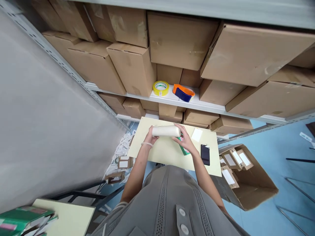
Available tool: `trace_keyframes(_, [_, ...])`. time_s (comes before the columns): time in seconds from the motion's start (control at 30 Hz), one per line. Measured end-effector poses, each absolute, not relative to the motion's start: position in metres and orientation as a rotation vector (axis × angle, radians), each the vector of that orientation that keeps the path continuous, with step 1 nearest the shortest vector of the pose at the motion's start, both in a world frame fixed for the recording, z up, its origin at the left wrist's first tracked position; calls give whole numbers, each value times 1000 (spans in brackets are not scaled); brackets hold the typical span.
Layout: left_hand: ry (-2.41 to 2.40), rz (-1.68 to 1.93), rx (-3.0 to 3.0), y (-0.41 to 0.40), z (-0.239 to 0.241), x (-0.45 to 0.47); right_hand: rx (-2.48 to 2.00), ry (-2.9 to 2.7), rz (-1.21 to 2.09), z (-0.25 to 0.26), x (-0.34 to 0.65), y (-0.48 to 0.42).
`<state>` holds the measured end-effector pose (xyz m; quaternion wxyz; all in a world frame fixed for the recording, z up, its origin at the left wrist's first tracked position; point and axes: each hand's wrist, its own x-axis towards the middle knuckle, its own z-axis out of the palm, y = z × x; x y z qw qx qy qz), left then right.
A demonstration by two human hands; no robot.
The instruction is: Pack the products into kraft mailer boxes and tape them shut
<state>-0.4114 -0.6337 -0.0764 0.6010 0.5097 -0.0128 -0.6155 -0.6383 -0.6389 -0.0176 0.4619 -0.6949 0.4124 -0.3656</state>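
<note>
A smooth white cylinder-shaped item (pixel 166 131) lies level between my two hands, above the pale yellow table; its exact kind does not show. My left hand (pixel 150 137) is closed around its left end. At the right end, the fingers of my right hand (pixel 184 139) grip it, the thumb below and the fingers above. Under my right hand is a green box (pixel 185 151) on the table, partly covered by the hand. A white paper slip (pixel 197 134) and a black phone (pixel 205 154) lie to the right of that hand.
Shelves of brown cartons (pixel 180 41) rise behind the table (pixel 162 154). A yellow tape roll (pixel 160 88) and an orange-and-blue tape dispenser (pixel 183 92) sit on a shelf. An open carton (pixel 261 186) with small boxes stands right; paper scraps (pixel 120 147) lie left.
</note>
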Motion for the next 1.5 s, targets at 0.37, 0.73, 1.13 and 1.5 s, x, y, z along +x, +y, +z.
trace_keyframes(0.37, [-738,-1362,746,-683,31,-429,-333,649,-937,32,-605,-676])
trace_keyframes(0.73, [-988,-1257,756,-668,54,-452,-542,472,-671,47,-581,-676])
trace_keyframes(1.13, [-789,-940,891,-654,51,-470,-751,646,-1256,40,-568,-644])
trace_keyframes(1.5, [-1128,-1256,798,-637,72,-457,-403,292,-732,46,-583,-642])
